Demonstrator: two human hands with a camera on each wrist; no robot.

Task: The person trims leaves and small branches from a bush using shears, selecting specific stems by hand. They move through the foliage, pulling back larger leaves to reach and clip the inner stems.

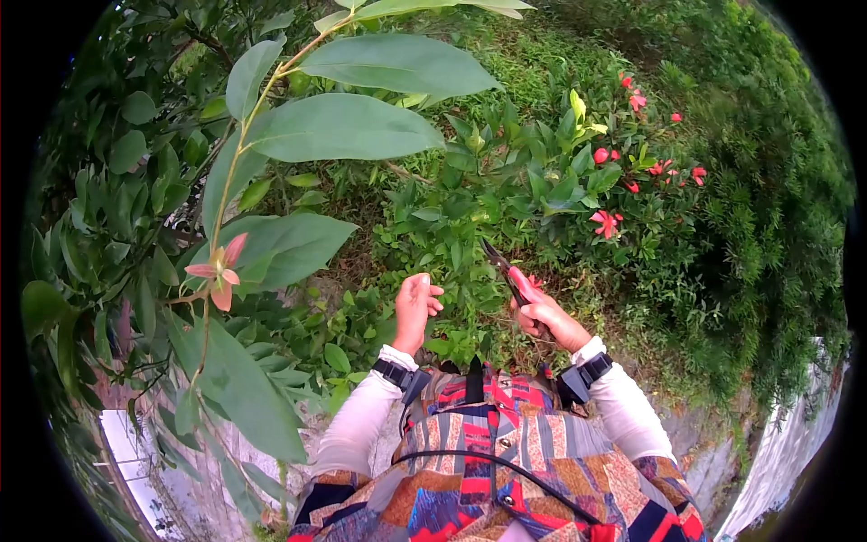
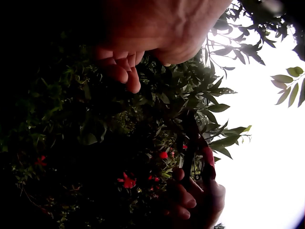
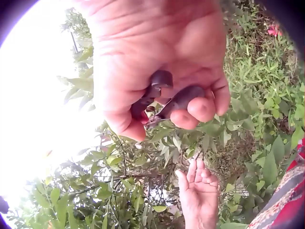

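Note:
My right hand grips a pair of pruning shears with red and black handles. Their dark blades point up and away, toward the green shrub. In the right wrist view the fingers curl round the black handle ends, and a small spring shows between the handles. My left hand is held out to the left of the shears with nothing in it, its fingers loosely bent. Palm and fingers of that left hand show in the right wrist view, in front of leaves.
A leafy branch with a reddish young shoot hangs close on the left. Red flowers grow on a bush ahead to the right. A dense green hedge stands at the right, and a pale paved strip runs below it.

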